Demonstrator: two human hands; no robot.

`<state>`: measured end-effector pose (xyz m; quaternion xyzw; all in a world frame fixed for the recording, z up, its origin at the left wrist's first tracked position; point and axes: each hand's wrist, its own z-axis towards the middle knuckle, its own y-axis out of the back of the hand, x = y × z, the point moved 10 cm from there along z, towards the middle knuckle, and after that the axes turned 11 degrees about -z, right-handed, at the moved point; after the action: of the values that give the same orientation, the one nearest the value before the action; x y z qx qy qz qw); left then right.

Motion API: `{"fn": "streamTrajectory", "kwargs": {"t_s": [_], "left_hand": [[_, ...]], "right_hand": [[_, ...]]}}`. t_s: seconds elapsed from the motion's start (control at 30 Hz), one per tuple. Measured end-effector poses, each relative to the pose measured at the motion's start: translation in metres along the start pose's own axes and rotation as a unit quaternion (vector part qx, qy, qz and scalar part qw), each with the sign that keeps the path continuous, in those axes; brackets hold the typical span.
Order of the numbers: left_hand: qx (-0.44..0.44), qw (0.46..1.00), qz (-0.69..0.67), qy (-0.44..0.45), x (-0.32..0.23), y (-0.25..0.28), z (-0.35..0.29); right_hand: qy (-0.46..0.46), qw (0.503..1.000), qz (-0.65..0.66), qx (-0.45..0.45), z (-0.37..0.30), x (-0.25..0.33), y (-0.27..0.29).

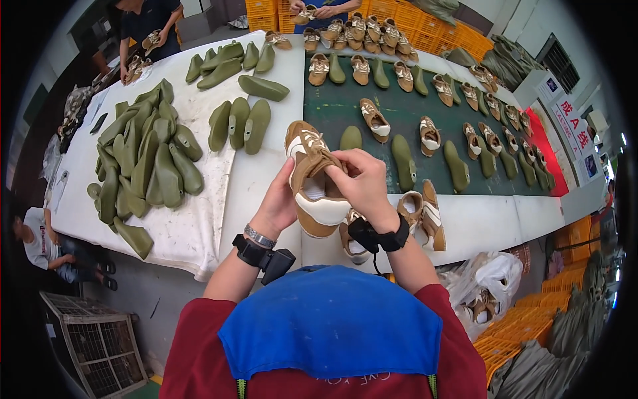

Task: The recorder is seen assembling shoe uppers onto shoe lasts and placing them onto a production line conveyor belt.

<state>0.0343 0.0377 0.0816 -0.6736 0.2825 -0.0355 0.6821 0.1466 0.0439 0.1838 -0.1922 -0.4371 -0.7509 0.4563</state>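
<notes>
- Evidently the work is partway along: a tan shoe (307,174) with white panels and brown laces is raised above the near edge of the white tabletop (260,216), clasped between the person's two hands.
- The left hand (278,201) curls around the shoe's left side; the right hand (364,184) is closed at its opening, thumb dipping inside, pinching either tongue or collar. Which of them, I cannot tell from where I stand.
- No form sits in this shoe: its opening is hollow, showing pale lining. That much looks done; finishing around the opening seems left.
- On the dark green mat (407,110) toward the tabletop's right edge, tan-and-white shoes stand in rows among olive-green forms; a shoe pile (362,34) crowds the far edge. I'd guess plenty remains, though I can't say which were handled.
- Two loose shoes (433,219) rest together by the near edge, right of the hands.
- Toward the left edge lies a heap of olive-green foot-shaped forms (143,159), smooth, rounded and apparently hard plastic.
- By contrast, the shoe's tan parts look napped like suede, its white heel panel smooth and leathery.
</notes>
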Motion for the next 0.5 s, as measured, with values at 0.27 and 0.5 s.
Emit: {"fn": "streamTrajectory", "kwargs": {"t_s": [0.27, 0.5], "left_hand": [[0.037, 0.998, -0.042, 0.007, 0.011, -0.005, -0.010], [0.039, 0.994, -0.104, 0.024, 0.023, 0.001, -0.008]], "right_hand": [[-0.016, 0.998, 0.056, -0.016, -0.012, 0.011, 0.012], [0.052, 0.998, -0.012, -0.032, -0.014, 0.041, 0.009]]}}
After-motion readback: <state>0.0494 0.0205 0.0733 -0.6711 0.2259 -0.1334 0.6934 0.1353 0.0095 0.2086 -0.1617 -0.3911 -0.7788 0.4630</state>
